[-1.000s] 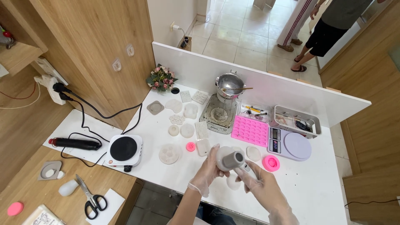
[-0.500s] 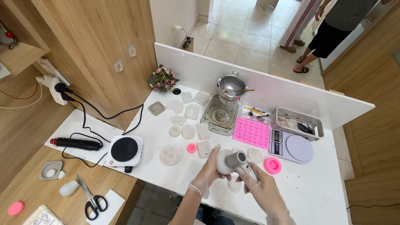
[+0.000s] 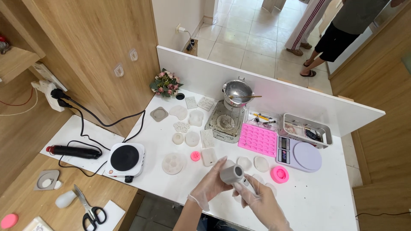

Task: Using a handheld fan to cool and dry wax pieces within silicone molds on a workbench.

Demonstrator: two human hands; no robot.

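Note:
Both hands wear thin clear gloves and meet over the near edge of the white table (image 3: 325, 201). My left hand (image 3: 210, 184) wraps around a grey cylindrical mould (image 3: 232, 173), its round open end tilted up towards me. My right hand (image 3: 259, 203) grips a slim grey tool (image 3: 247, 185) next to the cylinder, touching it. Small white moulds (image 3: 252, 164) lie on the table just beyond the hands. A round pink mould (image 3: 280, 174) sits to the right of them.
A white hotplate (image 3: 124, 158), pink grid mould (image 3: 257, 140), lilac scale (image 3: 299, 155), steel pot (image 3: 237, 92) on a stand, grey tray (image 3: 307, 129) and several pale moulds share the table. Scissors (image 3: 90, 210) lie on the wooden bench at left. People stand beyond the partition.
The hands and the grey cylinder stay in nearly the same place; the cylinder has turned slightly. The view has shifted a little.

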